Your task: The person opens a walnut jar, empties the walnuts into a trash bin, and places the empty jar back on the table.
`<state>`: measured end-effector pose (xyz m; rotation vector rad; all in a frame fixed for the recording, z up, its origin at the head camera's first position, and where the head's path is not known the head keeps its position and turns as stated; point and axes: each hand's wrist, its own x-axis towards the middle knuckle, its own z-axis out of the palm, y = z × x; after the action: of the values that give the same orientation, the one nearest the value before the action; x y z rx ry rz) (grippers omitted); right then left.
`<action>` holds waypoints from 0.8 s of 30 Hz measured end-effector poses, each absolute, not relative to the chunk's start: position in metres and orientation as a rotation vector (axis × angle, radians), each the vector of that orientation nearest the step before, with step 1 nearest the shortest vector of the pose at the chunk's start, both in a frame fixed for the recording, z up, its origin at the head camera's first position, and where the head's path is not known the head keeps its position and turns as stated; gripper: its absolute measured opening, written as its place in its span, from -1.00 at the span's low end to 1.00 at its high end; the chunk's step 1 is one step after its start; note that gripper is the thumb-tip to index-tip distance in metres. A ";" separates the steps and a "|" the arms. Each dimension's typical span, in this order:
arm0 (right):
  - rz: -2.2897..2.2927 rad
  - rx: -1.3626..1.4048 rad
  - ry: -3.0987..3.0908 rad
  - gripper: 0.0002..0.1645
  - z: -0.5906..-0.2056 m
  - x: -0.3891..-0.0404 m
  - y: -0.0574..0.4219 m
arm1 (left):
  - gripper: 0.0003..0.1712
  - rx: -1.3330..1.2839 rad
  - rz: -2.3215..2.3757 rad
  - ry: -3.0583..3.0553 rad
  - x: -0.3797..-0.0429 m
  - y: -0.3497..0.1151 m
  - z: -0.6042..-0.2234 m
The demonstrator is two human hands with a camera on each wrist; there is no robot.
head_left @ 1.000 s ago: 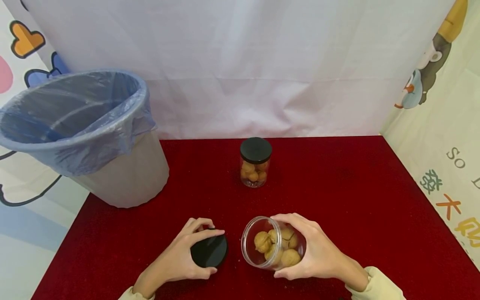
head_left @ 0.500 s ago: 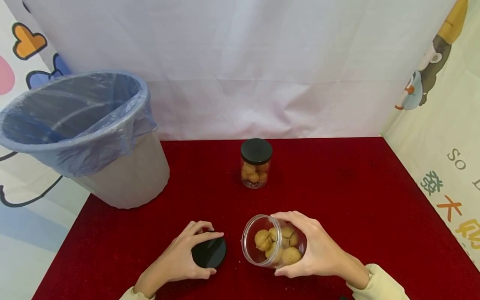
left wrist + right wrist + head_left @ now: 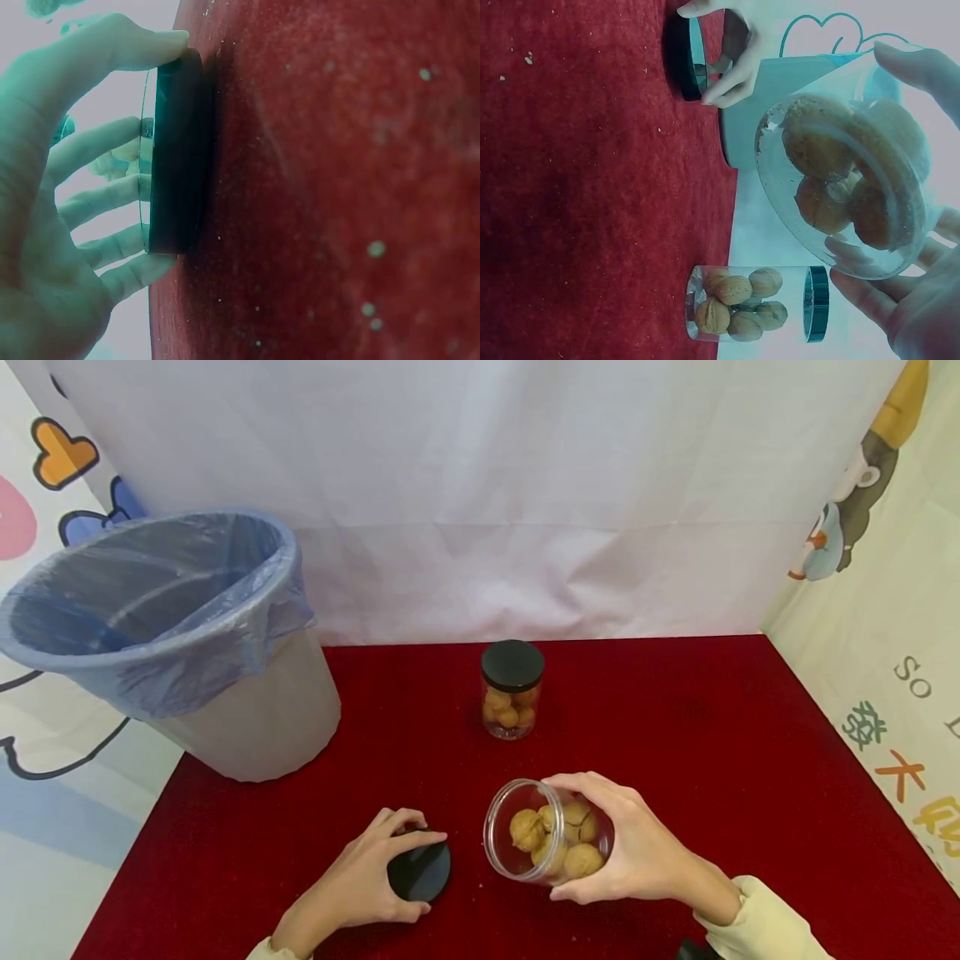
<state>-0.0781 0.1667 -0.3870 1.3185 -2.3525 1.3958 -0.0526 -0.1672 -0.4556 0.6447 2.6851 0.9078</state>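
Observation:
My left hand has its thumb and fingers spread around the rim of a black jar lid, which sits close over the red cloth in the left wrist view. To the right, my right hand grips an open clear plastic jar around its lower body. That jar is tilted with its mouth toward the lid, and several walnuts lie inside. In the right wrist view the underside of the tilted jar faces the camera, raised off the cloth.
A second clear jar of walnuts, closed with a black lid, stands upright farther back. At the left is a large bin lined with a blue bag. Pale printed cloths border the red tabletop, which has small crumbs on it.
The right hand and the tilted jar have shifted slightly away from the body. The left hand stays around the lid, almost still. The head view has moved slightly.

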 end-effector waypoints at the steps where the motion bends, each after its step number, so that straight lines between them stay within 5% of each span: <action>1: 1.392 1.319 -2.352 0.08 -0.386 -0.079 0.167 | -0.18 0.650 0.904 2.692 -0.053 -0.167 -0.456; 24: 1.307 1.341 -2.375 0.08 -0.357 -0.098 0.159 | -0.16 0.726 0.856 2.619 -0.054 -0.175 -0.453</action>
<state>-0.0982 0.1593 -0.3571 1.3406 -2.3751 1.3066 -0.0543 -0.1745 -0.4530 0.7261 2.6187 0.8561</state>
